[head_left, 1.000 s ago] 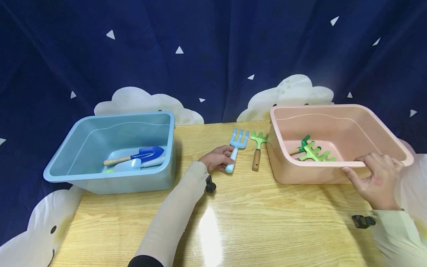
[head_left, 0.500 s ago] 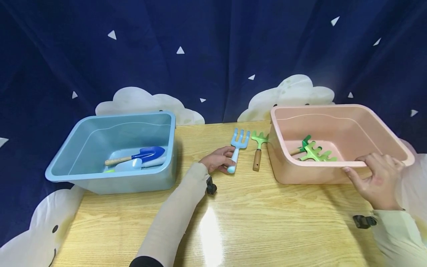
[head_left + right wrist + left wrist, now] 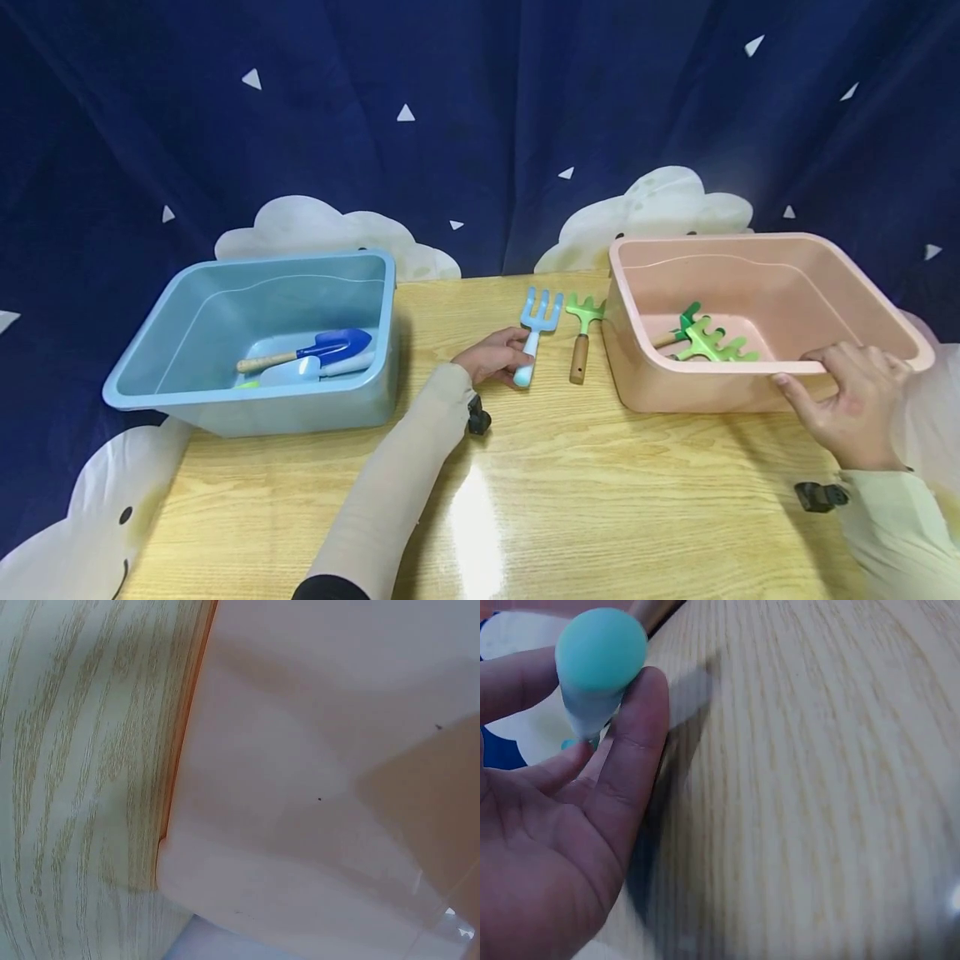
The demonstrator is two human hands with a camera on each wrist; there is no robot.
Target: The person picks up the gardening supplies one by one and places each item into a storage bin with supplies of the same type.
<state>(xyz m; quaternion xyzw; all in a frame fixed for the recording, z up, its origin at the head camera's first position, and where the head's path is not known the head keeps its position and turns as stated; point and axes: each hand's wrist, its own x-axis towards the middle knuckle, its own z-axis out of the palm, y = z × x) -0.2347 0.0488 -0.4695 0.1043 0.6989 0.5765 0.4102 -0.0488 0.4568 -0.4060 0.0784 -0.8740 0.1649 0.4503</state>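
Observation:
My left hand point(image 3: 495, 358) pinches the pale handle of a light blue hand fork point(image 3: 540, 318) between thumb and fingers. In the left wrist view the handle's rounded mint end point(image 3: 602, 649) stands a little above the wood, and the left hand point(image 3: 562, 817) has its fingers beneath and beside it. Just right of it lies a green hand fork point(image 3: 581, 337) with a wooden handle. My right hand point(image 3: 858, 404) grips the front rim of the pink tub point(image 3: 697, 392), fingers over the edge and thumb outside. The right wrist view shows only the tub's wall point(image 3: 300, 765) and wood, not the hand.
At the left stands a blue tub point(image 3: 285, 412) holding a blue trowel point(image 3: 337, 344) and other blue tools, partly hidden. Inside the pink tub lie green tools point(image 3: 708, 340). Both tubs rest on the wooden table point(image 3: 600, 500), before a dark blue curtain point(image 3: 480, 125).
The light blue fork's handle end has risen slightly in my left hand. My right hand stays on the pink tub's rim. The view has shifted very slightly.

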